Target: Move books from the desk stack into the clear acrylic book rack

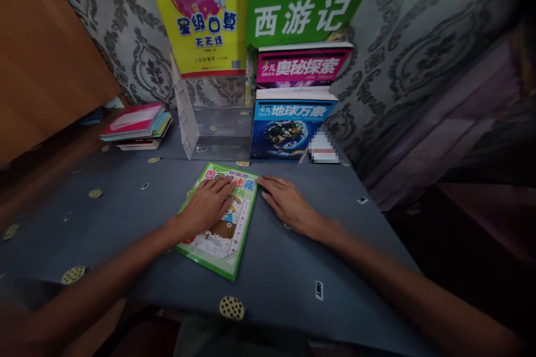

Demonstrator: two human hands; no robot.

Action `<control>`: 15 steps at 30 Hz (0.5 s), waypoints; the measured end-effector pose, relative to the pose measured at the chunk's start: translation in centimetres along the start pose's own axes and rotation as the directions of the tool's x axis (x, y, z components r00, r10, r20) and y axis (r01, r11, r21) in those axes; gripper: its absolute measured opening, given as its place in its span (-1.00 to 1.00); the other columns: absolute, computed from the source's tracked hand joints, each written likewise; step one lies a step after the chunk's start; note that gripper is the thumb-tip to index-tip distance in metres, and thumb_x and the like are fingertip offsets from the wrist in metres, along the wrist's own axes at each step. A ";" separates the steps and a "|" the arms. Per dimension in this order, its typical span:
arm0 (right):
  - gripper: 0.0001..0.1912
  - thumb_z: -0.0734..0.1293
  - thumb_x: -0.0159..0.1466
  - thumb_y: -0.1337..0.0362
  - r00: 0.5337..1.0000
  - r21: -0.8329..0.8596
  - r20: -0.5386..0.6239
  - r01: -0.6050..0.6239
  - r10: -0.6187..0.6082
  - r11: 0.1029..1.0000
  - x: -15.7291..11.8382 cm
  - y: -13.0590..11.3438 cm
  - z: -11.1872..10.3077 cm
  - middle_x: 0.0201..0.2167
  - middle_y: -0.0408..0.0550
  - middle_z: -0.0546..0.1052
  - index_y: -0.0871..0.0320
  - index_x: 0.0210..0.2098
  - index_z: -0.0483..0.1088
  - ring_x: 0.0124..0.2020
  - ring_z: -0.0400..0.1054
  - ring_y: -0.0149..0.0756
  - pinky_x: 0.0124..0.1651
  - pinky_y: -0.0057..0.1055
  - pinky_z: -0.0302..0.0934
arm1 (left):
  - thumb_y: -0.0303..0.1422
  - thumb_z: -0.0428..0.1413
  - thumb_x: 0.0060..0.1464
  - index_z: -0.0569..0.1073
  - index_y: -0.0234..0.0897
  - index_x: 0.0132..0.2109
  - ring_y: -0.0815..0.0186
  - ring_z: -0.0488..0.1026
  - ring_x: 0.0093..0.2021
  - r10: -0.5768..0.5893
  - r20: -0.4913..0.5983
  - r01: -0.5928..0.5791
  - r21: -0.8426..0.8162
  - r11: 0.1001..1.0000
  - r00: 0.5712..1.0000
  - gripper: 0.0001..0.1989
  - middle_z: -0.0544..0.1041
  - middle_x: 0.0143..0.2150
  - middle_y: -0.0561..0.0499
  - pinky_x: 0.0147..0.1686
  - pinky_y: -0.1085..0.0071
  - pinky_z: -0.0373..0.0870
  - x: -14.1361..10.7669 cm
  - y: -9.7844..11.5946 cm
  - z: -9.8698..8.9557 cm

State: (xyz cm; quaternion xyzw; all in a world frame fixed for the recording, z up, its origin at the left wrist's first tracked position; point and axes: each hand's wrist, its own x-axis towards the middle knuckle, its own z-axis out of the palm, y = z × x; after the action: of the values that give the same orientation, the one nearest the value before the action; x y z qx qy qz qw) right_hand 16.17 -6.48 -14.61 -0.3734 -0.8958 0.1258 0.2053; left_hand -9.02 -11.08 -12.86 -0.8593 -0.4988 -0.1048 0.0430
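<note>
A thin green-bordered children's book (221,237) lies flat on the table, its cover showing a cartoon figure and Chinese characters. Resting on the cover's upper left part is my left hand (207,201), palm down with fingers stretched out; it hides part of the title. My right hand (288,203) is on the tabletop just right of the book, fingers extended, with the fingertips at or very near the book's top right corner. Neither hand grips anything.
A clear acrylic book stand (188,117) holds a yellow workbook (205,56), a green book (301,17), a pink book (301,67) and a blue book (288,128). More books (136,122) are stacked at left. The table (285,290) has a blue-grey patterned cover.
</note>
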 end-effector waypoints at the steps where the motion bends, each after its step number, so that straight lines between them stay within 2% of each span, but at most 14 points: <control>1: -0.60 0.14 0.45 0.28 1.000 -0.022 0.003 -0.001 0.001 1.000 0.6 0.1 0.1 0.19 0.21 0.50 0.19 0.22 0.35 0.27 0.32 0.04 0.24 0.14 0.25 | -0.28 -0.08 0.39 0.38 -0.29 0.25 0.14 0.37 0.29 -0.002 -0.017 0.002 -0.008 1.000 1.000 -0.60 0.43 0.30 -0.17 0.27 0.09 0.29 0.2 -0.3 0.1; 5: -0.58 0.17 0.45 0.24 1.000 -0.097 0.008 0.001 0.000 0.995 1.9 0.5 0.4 0.21 0.23 0.48 0.22 0.23 0.35 0.26 0.33 0.04 0.24 0.10 0.24 | -0.27 -0.09 0.39 0.38 -0.29 0.25 0.13 0.38 0.27 0.009 -0.055 -0.011 -0.038 0.999 0.998 -0.60 0.43 0.30 -0.18 0.26 0.07 0.31 0.6 -1.4 0.6; 9: -0.59 0.15 0.46 0.21 1.000 -0.113 -0.011 -0.003 0.002 0.994 2.0 0.6 0.7 0.22 0.19 0.48 0.19 0.22 0.36 0.26 0.32 0.03 0.23 0.09 0.23 | -0.27 -0.10 0.39 0.36 -0.31 0.27 0.11 0.36 0.30 0.046 -0.044 -0.049 -0.073 0.996 0.998 -0.58 0.41 0.32 -0.20 0.29 0.05 0.29 0.4 -2.1 0.7; 15: -0.55 0.14 0.46 0.18 1.000 -0.076 -0.005 0.022 -0.023 0.997 1.6 0.9 0.9 0.29 0.15 0.41 0.14 0.27 0.32 0.31 0.27 0.04 0.26 0.11 0.16 | -0.28 -0.13 0.41 0.38 -0.28 0.25 0.10 0.33 0.33 0.176 0.029 -0.171 -0.140 0.975 0.984 -0.60 0.40 0.32 -0.21 0.29 0.01 0.30 -2.3 -0.9 -0.9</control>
State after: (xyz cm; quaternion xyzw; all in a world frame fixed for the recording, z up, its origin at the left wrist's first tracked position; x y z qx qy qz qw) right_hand 15.32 -4.73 -15.28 -0.3712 -0.9035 0.0884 0.1952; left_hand -11.01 -12.75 -12.50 -0.9024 -0.4143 -0.1171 -0.0174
